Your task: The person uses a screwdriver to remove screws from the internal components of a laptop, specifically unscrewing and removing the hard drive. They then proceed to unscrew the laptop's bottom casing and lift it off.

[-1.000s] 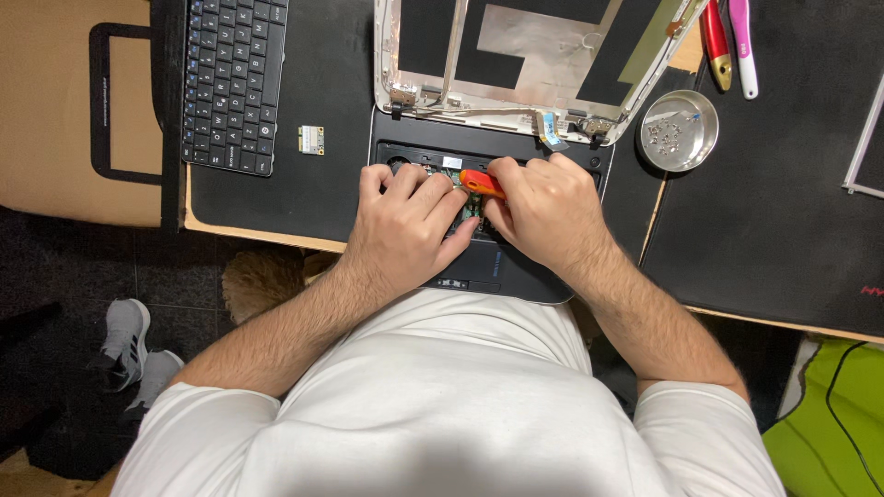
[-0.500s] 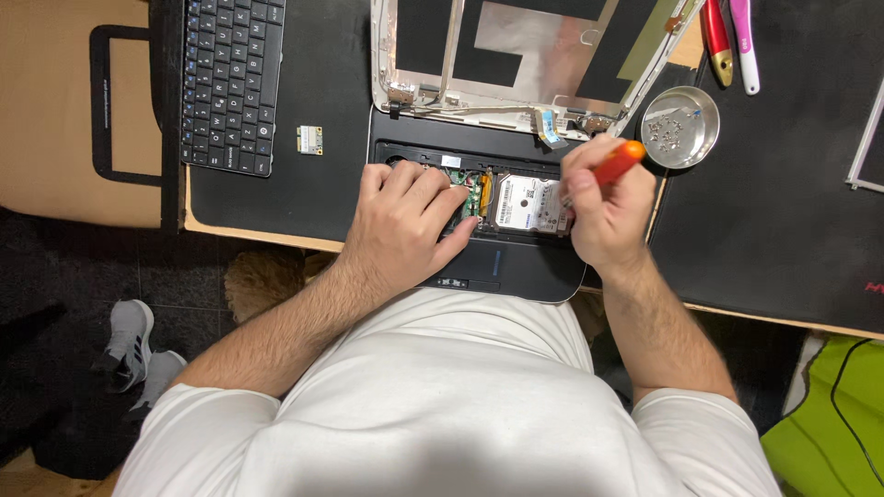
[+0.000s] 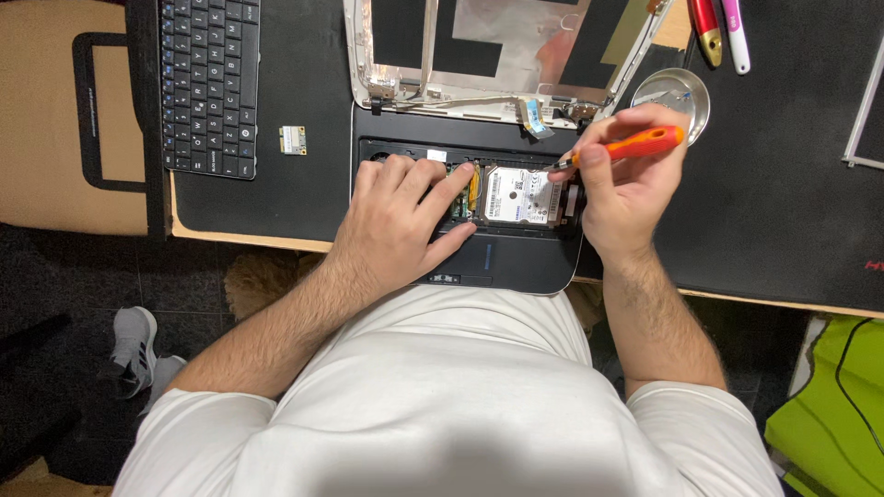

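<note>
Right hand [image 3: 626,189] fingers are pinching a smooth orange-handled screwdriver [image 3: 635,145] above a flat silver hard drive [image 3: 521,196] seated in the black laptop base [image 3: 497,262]. Left hand [image 3: 398,221] is lying flat, empty, touching the drive's edge. Round metal dish [image 3: 677,92] and detached keyboard [image 3: 208,83] are lying nearby on the table [image 3: 783,184].

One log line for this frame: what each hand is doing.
left hand: flat on opened black laptop base | right hand: holds orange-handled screwdriver, tip beside silver hard drive

Electronics repair bench, dismantled laptop [image 3: 479,248], screwdrivers [image 3: 707,32]
</note>
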